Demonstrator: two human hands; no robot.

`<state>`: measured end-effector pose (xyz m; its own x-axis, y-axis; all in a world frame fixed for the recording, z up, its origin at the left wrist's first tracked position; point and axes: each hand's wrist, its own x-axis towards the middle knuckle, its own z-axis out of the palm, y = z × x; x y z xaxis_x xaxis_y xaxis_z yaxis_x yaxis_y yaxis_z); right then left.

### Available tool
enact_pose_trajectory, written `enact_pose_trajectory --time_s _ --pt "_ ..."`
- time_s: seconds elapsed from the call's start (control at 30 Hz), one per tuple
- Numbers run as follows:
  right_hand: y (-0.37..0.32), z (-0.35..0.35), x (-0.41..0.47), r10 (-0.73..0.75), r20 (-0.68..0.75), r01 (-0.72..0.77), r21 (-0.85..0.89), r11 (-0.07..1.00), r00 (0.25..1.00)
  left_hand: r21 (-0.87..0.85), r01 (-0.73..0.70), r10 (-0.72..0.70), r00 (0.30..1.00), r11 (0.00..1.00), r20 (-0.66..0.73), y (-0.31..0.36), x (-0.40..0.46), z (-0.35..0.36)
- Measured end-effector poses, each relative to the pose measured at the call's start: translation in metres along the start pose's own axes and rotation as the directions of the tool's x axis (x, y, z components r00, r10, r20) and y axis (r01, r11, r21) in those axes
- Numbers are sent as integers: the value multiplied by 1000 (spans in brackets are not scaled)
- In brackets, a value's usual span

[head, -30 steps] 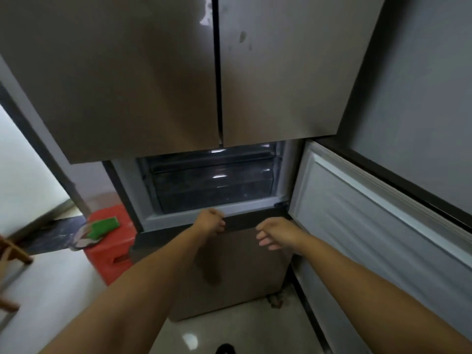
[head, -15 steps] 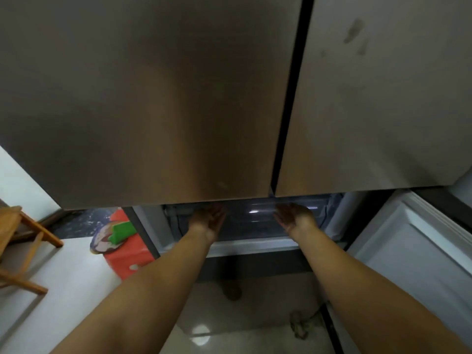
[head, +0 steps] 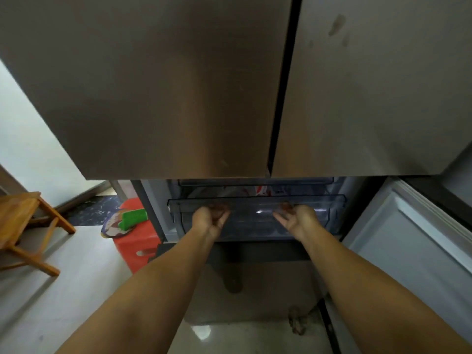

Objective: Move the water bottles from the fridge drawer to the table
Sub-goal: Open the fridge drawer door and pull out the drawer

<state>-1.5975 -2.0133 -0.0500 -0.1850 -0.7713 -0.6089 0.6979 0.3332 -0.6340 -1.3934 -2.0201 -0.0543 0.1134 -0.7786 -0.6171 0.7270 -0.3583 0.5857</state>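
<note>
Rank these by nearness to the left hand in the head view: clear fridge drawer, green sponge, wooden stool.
From the left hand:
1. Clear fridge drawer, its front edge in that hand's fingers.
2. Green sponge, to the left, on the red stool.
3. Wooden stool, far left by the wall.

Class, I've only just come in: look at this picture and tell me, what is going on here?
A person stands at a steel-fronted fridge with its lower right door swung open. Both hands, the left hand and the right hand, have a grip on the front lip of a clear plastic fridge drawer, fingers curled over it. The drawer sticks out from its compartment. No water bottles can be made out for certain, and none is in hand.
</note>
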Motion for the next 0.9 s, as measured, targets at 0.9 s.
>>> enact_pose_trajectory --time_s 0.9 --pt "71 -112 -166 78 -48 -85 -158 984 996 154 27 -13 995 988 -95 -74 -158 -111"
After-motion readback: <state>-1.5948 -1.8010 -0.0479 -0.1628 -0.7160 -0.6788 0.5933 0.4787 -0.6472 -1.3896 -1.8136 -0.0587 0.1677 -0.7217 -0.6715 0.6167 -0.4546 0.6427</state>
